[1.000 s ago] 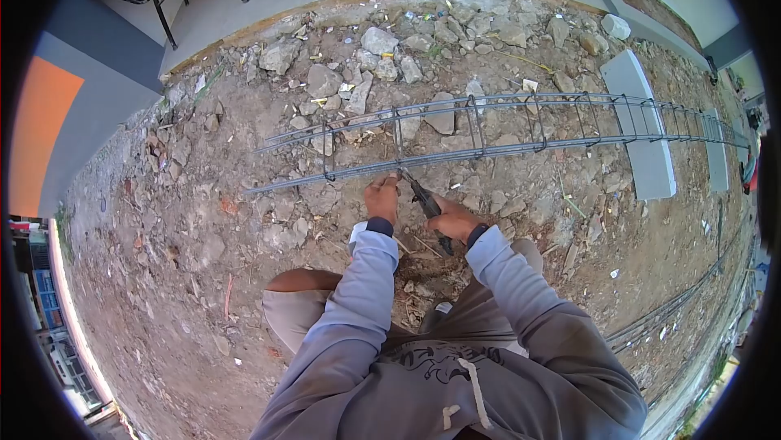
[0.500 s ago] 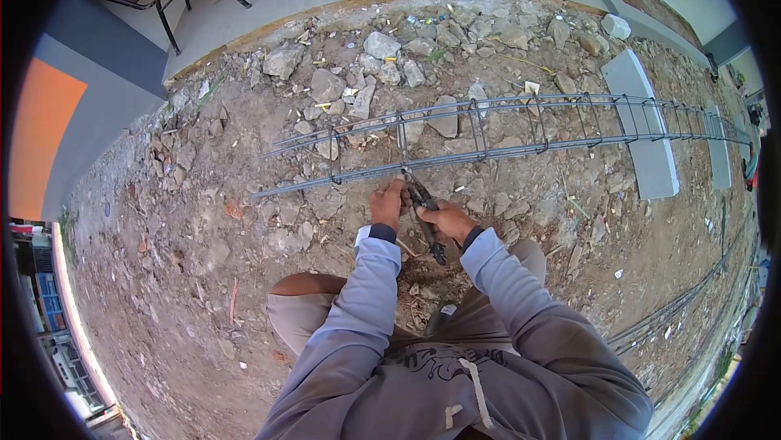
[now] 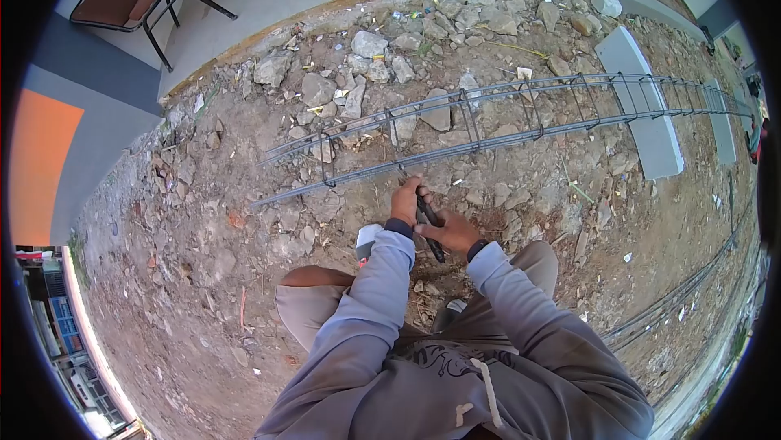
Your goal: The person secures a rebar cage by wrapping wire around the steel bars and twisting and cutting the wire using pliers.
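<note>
A long cage of steel reinforcing bars with square stirrups (image 3: 504, 141) lies across the ground in front of me. My left hand (image 3: 404, 201) is closed just below the cage's near bars, at the upper end of a dark hand tool; whatever its fingertips pinch is hidden. My right hand (image 3: 452, 232) is wrapped around the tool, which looks like pincers (image 3: 438, 252), its lower end sticking out beneath the hand. Next to my left wrist is a small grey-white object (image 3: 368, 236) with a red part, partly covered by the sleeve.
Broken stones (image 3: 317, 90) litter the dirt beyond the cage. Pale boards (image 3: 656, 148) lie under its right part. Thin dark bars (image 3: 675, 302) rest on the ground at right. A brown chair (image 3: 106, 6) stands on the concrete floor at upper left.
Both hands and the pincers sit slightly farther from the cage's near bars. The grey-white object by my left wrist now shows more. The whole view has tilted a little.
</note>
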